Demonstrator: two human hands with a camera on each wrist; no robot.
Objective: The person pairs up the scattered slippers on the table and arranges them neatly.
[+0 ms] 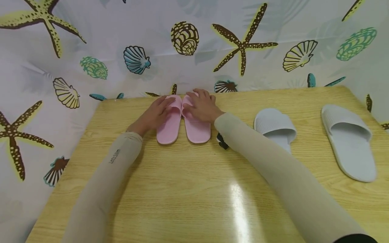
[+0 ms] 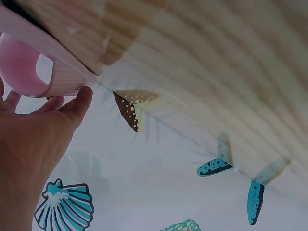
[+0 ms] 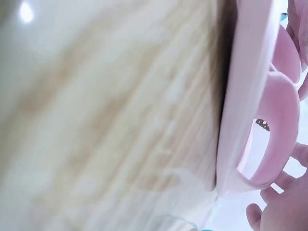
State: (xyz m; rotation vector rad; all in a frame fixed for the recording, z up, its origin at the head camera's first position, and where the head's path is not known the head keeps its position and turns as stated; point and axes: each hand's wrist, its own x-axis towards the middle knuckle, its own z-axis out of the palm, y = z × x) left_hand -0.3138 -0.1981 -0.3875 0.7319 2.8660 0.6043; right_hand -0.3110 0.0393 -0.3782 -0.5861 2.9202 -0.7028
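The left hand (image 1: 153,114), fingers loosely spread, touches the left pink slipper (image 1: 168,132) beneath its fingertips — the right hand (image 1: 204,106), likewise spread, touches the right pink slipper (image 1: 199,133); white slippers (image 1: 354,152) lie right of those fingers.

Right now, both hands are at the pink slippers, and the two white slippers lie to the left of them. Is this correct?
Not quite: the white slippers lie to the right of the pink slippers, as the head view shows.
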